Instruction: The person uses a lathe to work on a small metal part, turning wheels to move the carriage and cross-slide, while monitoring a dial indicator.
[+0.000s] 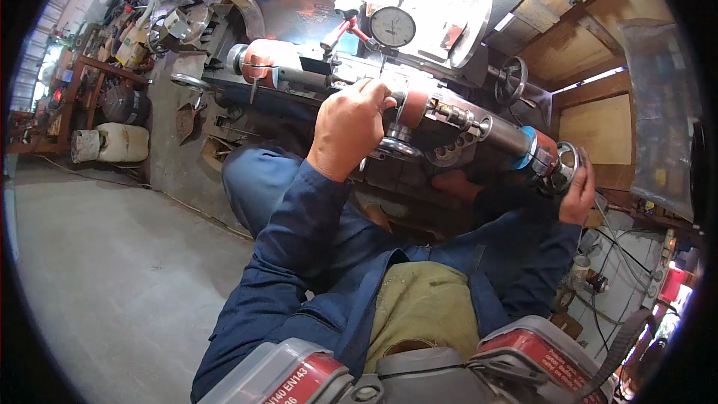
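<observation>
My left hand (350, 129) is closed at the middle of a metalworking machine, beside an orange-painted housing (413, 108). Its fingers are pinched together, and what they grip is hidden. To the right, my right hand (579, 193) holds the rim of a small metal handwheel (562, 170) at the end of a dark cylindrical spindle housing (507, 137). A round dial indicator (393, 27) with a white face stands just beyond my left hand, beside a red-armed holder (345, 32). Another orange housing (262, 62) sits farther left along the machine.
Another handwheel (511, 81) projects at the right back, and a horizontal one (396, 149) sits below my left hand. A whitish gas cylinder (122, 142) lies on the left. Wooden panels (596, 131) stand at the right. Respirator cartridges (535, 363) fill the lower edge.
</observation>
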